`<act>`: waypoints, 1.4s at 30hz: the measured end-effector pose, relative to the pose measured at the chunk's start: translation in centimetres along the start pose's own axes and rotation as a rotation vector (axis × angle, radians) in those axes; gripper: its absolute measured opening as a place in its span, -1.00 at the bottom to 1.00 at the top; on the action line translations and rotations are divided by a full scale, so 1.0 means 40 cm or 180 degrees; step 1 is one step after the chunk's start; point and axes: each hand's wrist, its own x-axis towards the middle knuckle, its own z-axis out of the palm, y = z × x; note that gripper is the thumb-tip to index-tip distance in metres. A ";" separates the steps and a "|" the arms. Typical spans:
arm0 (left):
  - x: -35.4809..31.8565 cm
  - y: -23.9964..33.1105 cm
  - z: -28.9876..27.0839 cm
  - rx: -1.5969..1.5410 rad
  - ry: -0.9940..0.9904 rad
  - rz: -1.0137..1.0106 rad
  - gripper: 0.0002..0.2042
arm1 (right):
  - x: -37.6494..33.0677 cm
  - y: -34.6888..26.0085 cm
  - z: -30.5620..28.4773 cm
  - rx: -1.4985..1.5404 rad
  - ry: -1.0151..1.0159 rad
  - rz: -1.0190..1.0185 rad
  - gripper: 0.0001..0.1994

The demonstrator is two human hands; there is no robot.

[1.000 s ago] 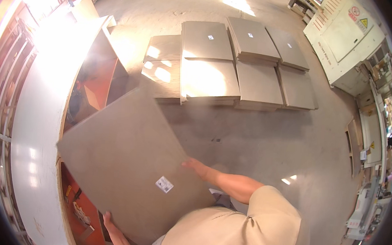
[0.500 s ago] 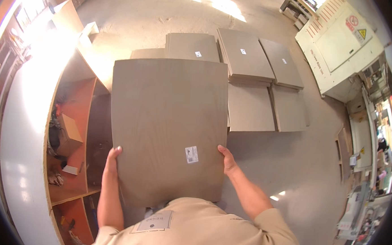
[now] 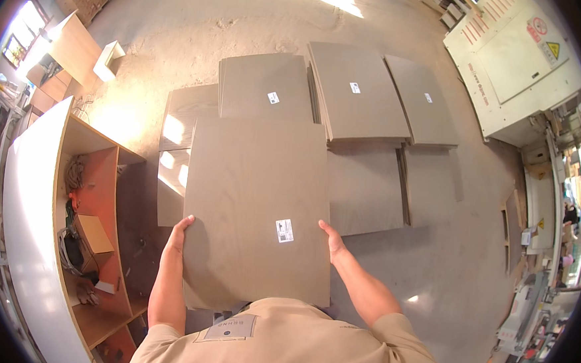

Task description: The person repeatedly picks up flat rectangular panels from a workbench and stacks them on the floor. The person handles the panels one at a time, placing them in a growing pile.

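Panel (image 3: 254, 179), long axis pointing forward; left fingers (image 3: 183, 224), right fingers (image 3: 329, 230) pinching side edges

Panel (image 3: 254, 179) right of shelving unit (image 3: 100, 190)

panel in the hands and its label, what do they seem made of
Panel: probably wood-based board, matt grey-brown; faint grain-like streaks show on its flat face, though whether veneer or printed film stays open. Label: likely paper or thin film, white with dark print, lying flat.
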 end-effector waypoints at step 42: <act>0.923 0.526 0.385 0.0466 -0.0050 0.0943 -0.34 | 0.837 -0.614 0.210 -0.6395 0.1986 -0.2691 -0.36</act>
